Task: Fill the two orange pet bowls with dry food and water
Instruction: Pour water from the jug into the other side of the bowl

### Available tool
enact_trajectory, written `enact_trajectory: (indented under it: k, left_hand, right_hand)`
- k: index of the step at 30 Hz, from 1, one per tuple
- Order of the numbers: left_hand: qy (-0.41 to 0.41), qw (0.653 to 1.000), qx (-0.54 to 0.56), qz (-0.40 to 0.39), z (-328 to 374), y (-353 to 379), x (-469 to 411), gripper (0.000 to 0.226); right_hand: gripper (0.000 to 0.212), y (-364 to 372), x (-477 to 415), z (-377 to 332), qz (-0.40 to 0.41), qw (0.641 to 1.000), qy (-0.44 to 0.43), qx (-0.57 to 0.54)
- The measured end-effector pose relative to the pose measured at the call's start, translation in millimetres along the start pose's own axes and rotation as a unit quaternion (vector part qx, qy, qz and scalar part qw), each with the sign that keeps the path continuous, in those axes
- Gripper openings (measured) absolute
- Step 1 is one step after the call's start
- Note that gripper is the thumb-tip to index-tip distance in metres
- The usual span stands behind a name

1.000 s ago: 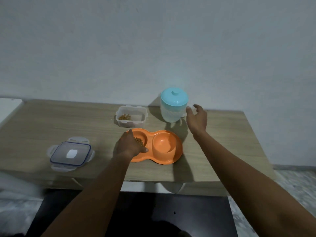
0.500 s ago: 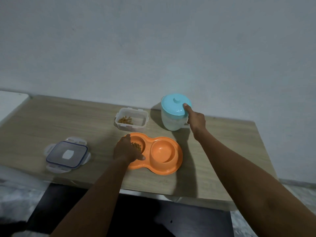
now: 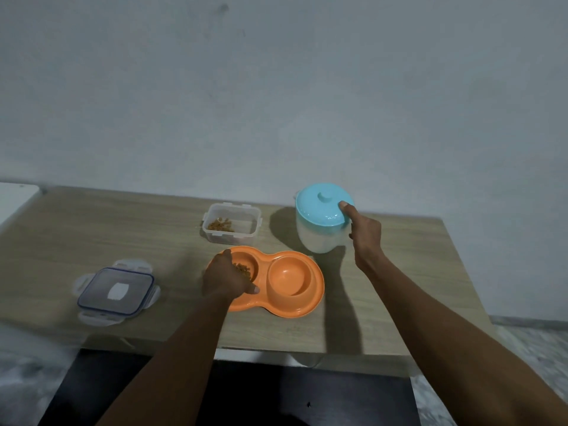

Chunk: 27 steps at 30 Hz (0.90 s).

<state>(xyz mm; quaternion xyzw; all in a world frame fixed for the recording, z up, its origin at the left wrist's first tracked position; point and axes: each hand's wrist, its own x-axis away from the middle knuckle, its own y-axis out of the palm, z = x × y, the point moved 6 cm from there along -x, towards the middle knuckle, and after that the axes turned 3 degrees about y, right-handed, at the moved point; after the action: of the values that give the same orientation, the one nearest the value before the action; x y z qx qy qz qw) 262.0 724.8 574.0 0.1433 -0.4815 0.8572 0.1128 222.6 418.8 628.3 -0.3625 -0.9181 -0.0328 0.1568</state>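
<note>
An orange double pet bowl (image 3: pixel 284 305) lies on the wooden table (image 3: pixel 92 235). Its left cup holds brown dry food (image 3: pixel 242 269); its right cup (image 3: pixel 287 276) looks empty. My left hand (image 3: pixel 226 279) rests over the left cup, gripping the bowl's rim with the thumb on its front edge. A white jug with a light blue lid (image 3: pixel 319 219) stands behind the bowl to the right. My right hand (image 3: pixel 364 233) holds the jug's right side, thumb pressed on the lid. A clear food box (image 3: pixel 232 227) with a little dry food sits behind the bowl.
The box's clear lid with blue trim (image 3: pixel 116 292) lies at the table's front left. A white surface (image 3: pixel 15 199) adjoins the table on the left. The wall stands right behind the table. Dark floor lies below the front edge.
My right hand reached from beside the jug onto it and closed around its side, thumb on the lid. The left hand stayed on the bowl's left cup.
</note>
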Motion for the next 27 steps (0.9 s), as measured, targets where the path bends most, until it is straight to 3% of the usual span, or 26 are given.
enact_trajectory:
  k: [4, 5, 9, 14, 18, 27]
  left_hand:
    - [0.003, 1.0, -0.011, -0.011, 4.8, -3.0, 3.7, 0.123]
    - [0.004, 1.0, -0.016, -0.012, 6.2, -4.7, 4.9, 0.122]
    - [0.001, 1.0, -0.02, -0.016, 7.2, -8.0, 11.0, 0.113]
    - [0.009, 1.0, -0.021, -0.01, 4.2, -8.3, 14.2, 0.11]
    - [0.015, 1.0, -0.02, -0.011, 2.5, -7.8, 14.4, 0.112]
    - [0.022, 0.999, -0.033, -0.006, 1.5, -7.3, 13.4, 0.112]
  right_hand:
    - [0.082, -24.2, 25.3, -19.9, -0.003, 0.999, -0.045, 0.022]
    - [0.081, -28.7, 32.9, -22.6, -0.004, 0.998, -0.051, 0.027]
    - [0.039, -45.9, 56.0, -22.0, 0.004, 0.999, -0.039, 0.038]
    - [0.032, -61.4, 76.5, -8.8, 0.008, 0.997, -0.04, 0.07]
    - [0.056, -67.5, 86.4, 3.8, 0.014, 0.994, -0.029, 0.108]
    - [0.065, -72.3, 94.8, 16.5, 0.032, 0.98, -0.024, 0.196]
